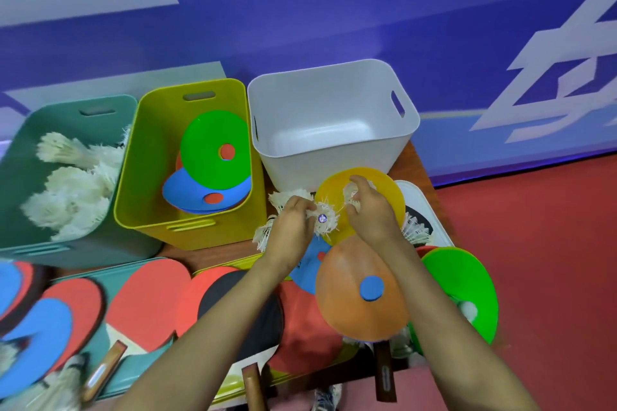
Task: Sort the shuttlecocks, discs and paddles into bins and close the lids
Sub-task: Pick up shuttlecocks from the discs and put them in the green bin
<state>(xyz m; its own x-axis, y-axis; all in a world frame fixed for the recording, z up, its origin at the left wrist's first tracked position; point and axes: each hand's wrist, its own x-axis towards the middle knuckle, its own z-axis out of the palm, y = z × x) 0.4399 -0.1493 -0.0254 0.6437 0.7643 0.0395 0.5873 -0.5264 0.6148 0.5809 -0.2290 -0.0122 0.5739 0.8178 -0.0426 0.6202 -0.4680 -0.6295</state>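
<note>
My left hand (289, 223) is closed around white feather shuttlecocks (325, 220) in front of the white bin. My right hand (367, 210) grips another shuttlecock (350, 192) over a yellow disc (387, 187). The teal bin (20, 157) at the left holds several shuttlecocks. In the yellow bin (140, 157) lie a green disc (210, 147) and a blue disc (187, 190). The white bin (334, 100) has nothing in it. An orange disc (347, 297), a second green disc (467, 280) and red paddles (150, 297) lie near me.
A teal lid (117, 374) lies under the paddles at the near left, a white lid (417, 193) under the discs at the right. More shuttlecocks (415, 230) sit at the right. The table ends at the right above red floor (551, 277).
</note>
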